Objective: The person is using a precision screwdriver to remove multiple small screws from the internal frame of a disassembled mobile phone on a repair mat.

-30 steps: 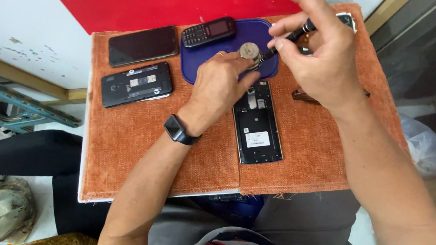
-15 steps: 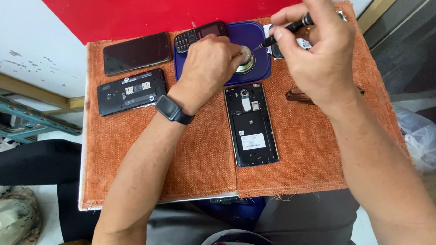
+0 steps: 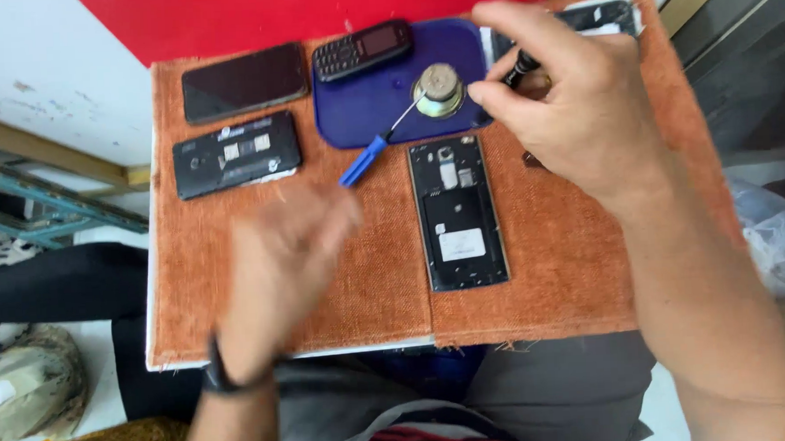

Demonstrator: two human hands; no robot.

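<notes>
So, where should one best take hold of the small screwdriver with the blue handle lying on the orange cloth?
Probably grip the small blue-handled screwdriver by its handle, coming from the lower left: the handle lies bare on the orange cloth, while its thin shaft points up-right onto the dark blue tray, towards the round metal piece.

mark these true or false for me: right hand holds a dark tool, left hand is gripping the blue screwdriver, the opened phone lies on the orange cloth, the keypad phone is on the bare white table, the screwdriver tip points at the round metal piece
1. The right hand holds a dark tool. True.
2. The left hand grips the blue screwdriver. False: the hand is blurred, below the screwdriver and apart from it; the screwdriver lies on its own.
3. The opened phone lies on the orange cloth. True.
4. The keypad phone is on the bare white table. False: it rests at the upper edge of the blue tray.
5. The screwdriver's tip points at the round metal piece. True.
</notes>
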